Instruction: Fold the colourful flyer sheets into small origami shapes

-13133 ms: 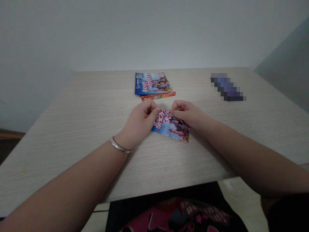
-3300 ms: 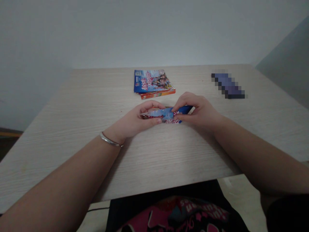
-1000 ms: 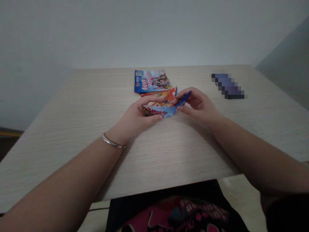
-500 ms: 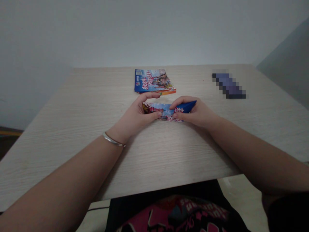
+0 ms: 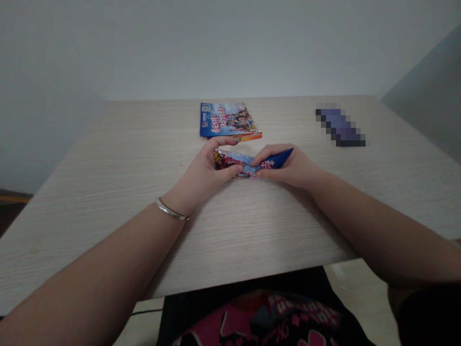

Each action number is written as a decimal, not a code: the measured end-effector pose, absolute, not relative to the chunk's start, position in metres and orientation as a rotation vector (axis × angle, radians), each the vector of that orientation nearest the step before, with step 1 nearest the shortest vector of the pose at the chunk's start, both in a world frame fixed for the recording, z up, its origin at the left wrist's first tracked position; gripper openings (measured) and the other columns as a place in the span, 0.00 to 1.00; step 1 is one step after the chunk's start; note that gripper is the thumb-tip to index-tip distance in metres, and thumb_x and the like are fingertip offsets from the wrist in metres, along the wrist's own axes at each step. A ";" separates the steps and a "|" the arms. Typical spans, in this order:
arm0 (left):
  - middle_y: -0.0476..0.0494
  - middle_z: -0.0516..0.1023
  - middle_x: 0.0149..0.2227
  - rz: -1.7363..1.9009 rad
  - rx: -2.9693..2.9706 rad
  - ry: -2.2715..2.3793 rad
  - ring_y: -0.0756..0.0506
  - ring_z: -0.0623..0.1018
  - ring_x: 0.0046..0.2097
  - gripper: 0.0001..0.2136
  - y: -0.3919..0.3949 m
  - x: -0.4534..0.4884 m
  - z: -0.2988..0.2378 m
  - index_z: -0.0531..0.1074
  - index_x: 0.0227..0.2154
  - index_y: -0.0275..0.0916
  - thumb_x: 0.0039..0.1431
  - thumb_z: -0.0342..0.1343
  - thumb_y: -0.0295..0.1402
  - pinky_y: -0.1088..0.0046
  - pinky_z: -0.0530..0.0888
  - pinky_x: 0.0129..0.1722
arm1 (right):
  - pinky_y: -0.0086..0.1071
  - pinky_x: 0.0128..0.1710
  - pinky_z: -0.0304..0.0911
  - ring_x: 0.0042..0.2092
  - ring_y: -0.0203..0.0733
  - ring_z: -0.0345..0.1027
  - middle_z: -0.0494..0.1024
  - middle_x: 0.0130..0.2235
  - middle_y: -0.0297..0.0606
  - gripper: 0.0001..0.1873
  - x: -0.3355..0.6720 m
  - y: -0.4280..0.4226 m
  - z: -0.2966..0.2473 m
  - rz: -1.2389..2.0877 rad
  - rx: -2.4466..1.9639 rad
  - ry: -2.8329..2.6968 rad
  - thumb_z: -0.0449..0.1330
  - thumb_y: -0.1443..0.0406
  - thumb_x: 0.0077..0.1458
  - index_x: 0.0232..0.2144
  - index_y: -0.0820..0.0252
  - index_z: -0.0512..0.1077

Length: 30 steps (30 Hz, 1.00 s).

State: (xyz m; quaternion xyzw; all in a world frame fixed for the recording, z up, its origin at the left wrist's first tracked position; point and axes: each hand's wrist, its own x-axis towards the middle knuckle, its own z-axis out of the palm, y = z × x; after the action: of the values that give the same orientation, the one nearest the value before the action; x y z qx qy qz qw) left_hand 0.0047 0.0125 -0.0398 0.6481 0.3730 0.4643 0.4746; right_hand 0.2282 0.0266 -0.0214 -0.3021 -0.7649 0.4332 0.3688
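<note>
Between my two hands is a printed leaflet (image 5: 248, 166), blue with red-and-white lettering and a picture, bent lengthwise into a narrow strip. My left hand (image 5: 211, 168) grips its left end, with the thumb on the near side and the index finger stretched out above it. On the right end, my right hand (image 5: 288, 166) pinches it between thumb and fingers, and a blue corner sticks up past the hand. The leaflet's underside and the lower fingers are hidden. Just beyond my left hand lies a stack of similar leaflets (image 5: 226, 120), with orange edges showing underneath.
A dark, pixelated flat object (image 5: 340, 127) lies at the back right of the pale wooden table (image 5: 144, 144). A wall (image 5: 230, 48) stands along the table's far edge. The near edge runs just in front of my lap.
The leaflet's near side is folded a little further up and shows less of its lettering. Both hands stay in nearly the same place.
</note>
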 end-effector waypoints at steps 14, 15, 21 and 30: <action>0.49 0.76 0.37 1.066 1.546 0.949 0.51 0.76 0.32 0.24 0.007 0.009 -0.035 0.65 0.51 0.44 0.51 0.65 0.32 0.75 0.74 0.31 | 0.30 0.32 0.63 0.31 0.34 0.66 0.76 0.30 0.33 0.08 0.227 0.031 -0.021 1.285 -0.664 -2.024 0.67 0.61 0.52 0.31 0.59 0.74; 0.49 0.76 0.39 1.076 1.572 0.954 0.51 0.76 0.33 0.23 0.007 0.009 -0.035 0.65 0.50 0.44 0.51 0.65 0.32 0.75 0.75 0.31 | 0.30 0.32 0.63 0.31 0.34 0.66 0.75 0.30 0.32 0.09 0.228 0.032 -0.021 1.304 -0.674 -2.017 0.67 0.61 0.53 0.32 0.59 0.73; 0.44 0.78 0.45 1.134 1.884 0.904 0.47 0.78 0.44 0.14 0.011 -0.001 -0.033 0.71 0.45 0.40 0.55 0.63 0.31 0.69 0.76 0.46 | 0.34 0.39 0.67 0.36 0.37 0.71 0.78 0.34 0.35 0.10 0.243 0.036 -0.025 1.195 -0.743 -2.025 0.67 0.61 0.54 0.35 0.59 0.73; 0.45 0.83 0.45 0.962 2.185 1.009 0.46 0.81 0.45 0.12 0.009 -0.009 -0.025 0.78 0.45 0.40 0.57 0.62 0.30 0.68 0.76 0.51 | 0.41 0.48 0.68 0.43 0.43 0.74 0.82 0.37 0.37 0.03 0.252 0.041 -0.017 0.956 -0.554 -2.352 0.65 0.63 0.57 0.35 0.54 0.78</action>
State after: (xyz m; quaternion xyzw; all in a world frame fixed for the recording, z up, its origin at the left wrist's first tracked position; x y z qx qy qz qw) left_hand -0.0093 0.0092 -0.0250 0.8113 0.3747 0.3574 0.2714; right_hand 0.2522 0.0407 -0.0166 -0.2053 -0.8719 0.3543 0.2684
